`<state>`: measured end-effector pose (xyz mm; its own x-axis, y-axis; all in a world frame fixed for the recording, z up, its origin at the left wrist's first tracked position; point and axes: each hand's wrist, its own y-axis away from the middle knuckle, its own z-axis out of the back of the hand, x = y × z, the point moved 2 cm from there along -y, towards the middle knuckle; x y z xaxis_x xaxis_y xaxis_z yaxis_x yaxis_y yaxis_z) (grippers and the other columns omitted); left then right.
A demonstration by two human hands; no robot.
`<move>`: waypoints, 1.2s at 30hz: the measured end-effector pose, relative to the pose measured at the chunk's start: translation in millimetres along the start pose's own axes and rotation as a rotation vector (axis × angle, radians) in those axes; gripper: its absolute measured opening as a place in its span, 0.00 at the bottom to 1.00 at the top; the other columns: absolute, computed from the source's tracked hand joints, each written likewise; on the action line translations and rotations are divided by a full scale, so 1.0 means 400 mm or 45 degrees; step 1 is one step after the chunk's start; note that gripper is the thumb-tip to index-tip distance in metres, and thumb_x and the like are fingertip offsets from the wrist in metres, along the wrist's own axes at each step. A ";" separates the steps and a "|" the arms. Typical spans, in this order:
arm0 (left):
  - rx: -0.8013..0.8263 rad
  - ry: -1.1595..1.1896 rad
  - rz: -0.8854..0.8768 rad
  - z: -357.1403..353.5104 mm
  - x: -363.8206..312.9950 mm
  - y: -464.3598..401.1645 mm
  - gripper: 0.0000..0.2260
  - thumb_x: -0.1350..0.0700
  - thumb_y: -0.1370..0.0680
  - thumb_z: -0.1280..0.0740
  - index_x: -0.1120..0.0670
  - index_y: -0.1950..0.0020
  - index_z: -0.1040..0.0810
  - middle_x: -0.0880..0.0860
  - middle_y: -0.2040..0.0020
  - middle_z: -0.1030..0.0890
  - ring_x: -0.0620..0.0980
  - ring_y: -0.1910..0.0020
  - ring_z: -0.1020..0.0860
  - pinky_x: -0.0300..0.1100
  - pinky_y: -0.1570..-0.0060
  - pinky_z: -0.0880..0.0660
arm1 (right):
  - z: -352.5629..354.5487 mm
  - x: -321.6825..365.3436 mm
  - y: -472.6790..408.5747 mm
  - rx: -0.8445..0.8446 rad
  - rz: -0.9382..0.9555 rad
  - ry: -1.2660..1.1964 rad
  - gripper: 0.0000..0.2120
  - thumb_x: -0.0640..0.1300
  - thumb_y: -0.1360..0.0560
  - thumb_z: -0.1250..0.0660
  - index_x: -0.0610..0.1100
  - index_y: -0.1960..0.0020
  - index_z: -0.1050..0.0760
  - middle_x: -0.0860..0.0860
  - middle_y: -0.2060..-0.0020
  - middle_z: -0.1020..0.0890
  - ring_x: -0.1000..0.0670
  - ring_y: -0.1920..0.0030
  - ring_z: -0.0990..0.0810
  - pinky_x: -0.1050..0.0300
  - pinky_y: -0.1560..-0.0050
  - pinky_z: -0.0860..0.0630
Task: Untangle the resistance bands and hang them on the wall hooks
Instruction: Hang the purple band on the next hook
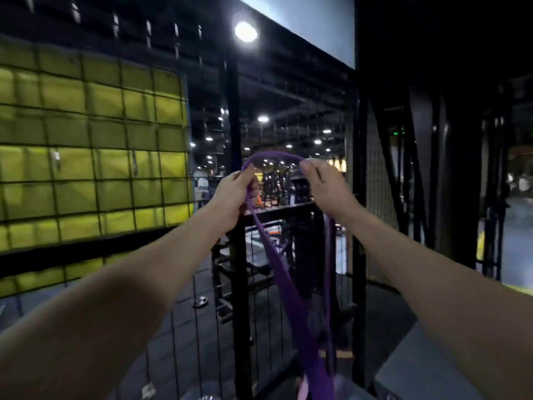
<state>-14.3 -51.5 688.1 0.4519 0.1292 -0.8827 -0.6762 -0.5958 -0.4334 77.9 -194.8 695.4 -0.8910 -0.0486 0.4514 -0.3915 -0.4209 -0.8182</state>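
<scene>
A purple resistance band (288,287) arches between my two raised hands and hangs down in two long strands toward the bottom of the view. My left hand (235,194) grips the band's left side with curled fingers. My right hand (323,183) pinches the top of the loop at its right end. Both hands are held up in front of a black wire mesh wall (288,116). No hook shows plainly in the dark, blurred mesh.
A yellow padded panel (86,145) sits behind black grid wire on the left. A black upright post (239,255) stands just below my left hand. A black rack (291,241) with gym gear lies beyond the mesh. Dark columns (455,168) rise at right.
</scene>
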 end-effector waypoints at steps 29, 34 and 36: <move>-0.970 -0.435 -0.410 0.804 -0.349 0.149 0.07 0.51 0.27 0.30 0.53 0.57 0.23 0.51 0.67 0.28 0.49 0.72 0.34 0.40 0.71 0.36 | -0.752 0.550 -0.155 0.532 -0.275 -0.881 0.20 0.54 0.21 0.45 0.38 0.54 0.26 0.49 0.70 0.32 0.51 0.71 0.35 0.56 0.67 0.37; -1.017 -0.632 -0.521 0.941 -0.357 0.145 0.06 0.55 0.28 0.28 0.57 0.54 0.20 0.49 0.65 0.24 0.44 0.70 0.27 0.37 0.69 0.33 | -0.897 0.574 -0.177 0.562 -0.347 -0.978 0.19 0.50 0.21 0.41 0.33 0.47 0.24 0.48 0.69 0.32 0.51 0.69 0.35 0.58 0.68 0.41; -1.034 -0.730 -0.546 0.980 -0.356 0.144 0.06 0.55 0.27 0.29 0.56 0.52 0.19 0.50 0.61 0.21 0.44 0.69 0.27 0.36 0.70 0.35 | -0.954 0.580 -0.182 0.616 -0.355 -1.044 0.14 0.48 0.22 0.40 0.37 0.53 0.24 0.47 0.69 0.30 0.51 0.69 0.34 0.57 0.65 0.37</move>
<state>-345.8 206.4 717.5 0.0766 0.6778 -0.7313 0.1560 -0.7326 -0.6626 -188.2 170.3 723.8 -0.2751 -0.4264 0.8617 -0.2639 -0.8283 -0.4942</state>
